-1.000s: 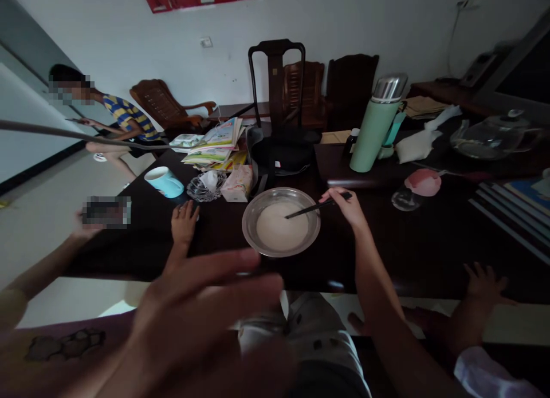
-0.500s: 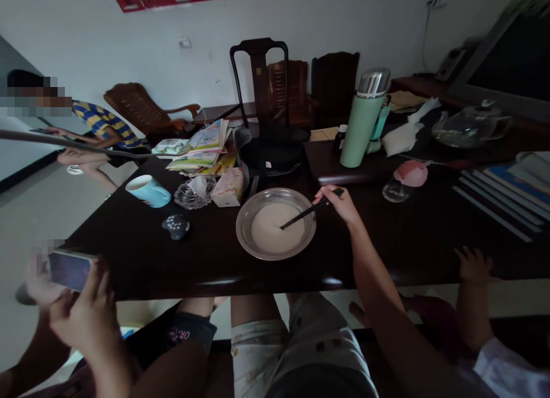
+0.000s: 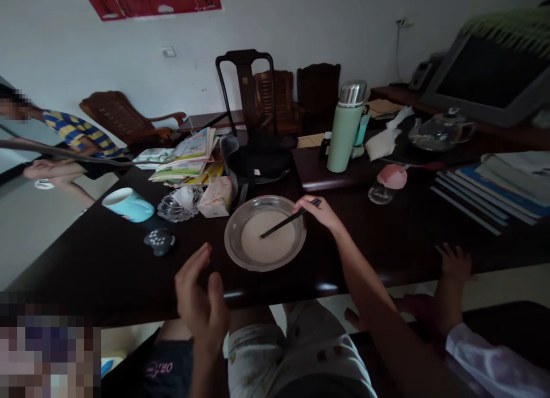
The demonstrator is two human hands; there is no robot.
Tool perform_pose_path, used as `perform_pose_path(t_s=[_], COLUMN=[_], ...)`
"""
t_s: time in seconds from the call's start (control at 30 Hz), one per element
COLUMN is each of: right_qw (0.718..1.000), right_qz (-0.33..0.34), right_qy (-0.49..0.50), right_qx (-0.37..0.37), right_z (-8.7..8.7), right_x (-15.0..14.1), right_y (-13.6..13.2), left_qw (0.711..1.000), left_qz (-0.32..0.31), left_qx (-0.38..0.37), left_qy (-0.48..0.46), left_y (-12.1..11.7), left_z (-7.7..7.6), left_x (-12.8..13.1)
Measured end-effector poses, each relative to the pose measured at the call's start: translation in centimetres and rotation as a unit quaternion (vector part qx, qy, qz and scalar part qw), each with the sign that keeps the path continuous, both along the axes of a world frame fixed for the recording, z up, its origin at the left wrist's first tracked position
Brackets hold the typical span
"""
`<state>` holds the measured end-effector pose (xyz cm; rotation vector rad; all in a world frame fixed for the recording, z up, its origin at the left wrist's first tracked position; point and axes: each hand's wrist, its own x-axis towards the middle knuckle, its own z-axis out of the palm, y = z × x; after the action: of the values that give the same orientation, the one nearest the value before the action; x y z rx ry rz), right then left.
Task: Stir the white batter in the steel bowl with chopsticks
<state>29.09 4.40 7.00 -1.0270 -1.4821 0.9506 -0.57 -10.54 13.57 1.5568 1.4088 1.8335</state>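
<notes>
My right hand (image 3: 320, 210) grips black chopsticks (image 3: 286, 221) over the right rim of a metal bowl (image 3: 232, 244). Their tips dip into the pale, milky liquid (image 3: 268, 246) inside it. To the lower left of the bowl, my left hand (image 3: 200, 298) is raised at the table's front edge. Its fingers and thumb are apart, with nothing held and the bowl untouched. Behind the bowl lies a black bag (image 3: 266, 163), with a tissue box (image 3: 216, 197) to the left of it.
On the left stand a light-blue mug (image 3: 129, 204), a glass dish (image 3: 178, 206) and a dark gamepad-like object (image 3: 159, 241). A green thermos (image 3: 345, 129), a pink-lidded jar (image 3: 389, 183) and stacked books (image 3: 472, 200) occupy the right. Another person's hand (image 3: 455, 263) rests at the right edge.
My left hand has moved right, from beside a phone at lower left to near the bowl. The chopstick tips have shifted within the liquid. The view has turned slightly right.
</notes>
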Motion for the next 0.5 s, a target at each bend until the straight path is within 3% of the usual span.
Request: perform_pose_path(t_s=[0.1,0.2,0.33,0.4,0.5], right_qw=[0.999,0.998,1.0,1.0,0.999], right_qz=[-0.02,-0.068,-0.004,0.014,-0.042], right_qy=[-0.027,0.0,0.008,-0.002,0.012], right_qx=[0.034,0.015,-0.019,0.003,0.025], right_z=[0.1,0.0,-0.3,-0.5,-0.8], right_x=[-0.1,0.1,-0.2,-0.2,0.1], right_y=[0.1,0.1,0.3,0.5,0.7], left_qw=[0.998,0.977,0.873,0.814,0.757], left_qz=[-0.051,-0.188,-0.426,-0.499,-0.554], left_qx=[-0.007,-0.074,-0.206,-0.259,-0.298], left_qy=[-0.028,-0.071,-0.118,-0.149,-0.18], left_y=[2.4,1.0,-1.4,-1.7,-1.5], left_z=[-3.6,-5.3,-5.7,-6.0,-6.9], left_x=[3.2,6.0,10.5,12.9,16.0])
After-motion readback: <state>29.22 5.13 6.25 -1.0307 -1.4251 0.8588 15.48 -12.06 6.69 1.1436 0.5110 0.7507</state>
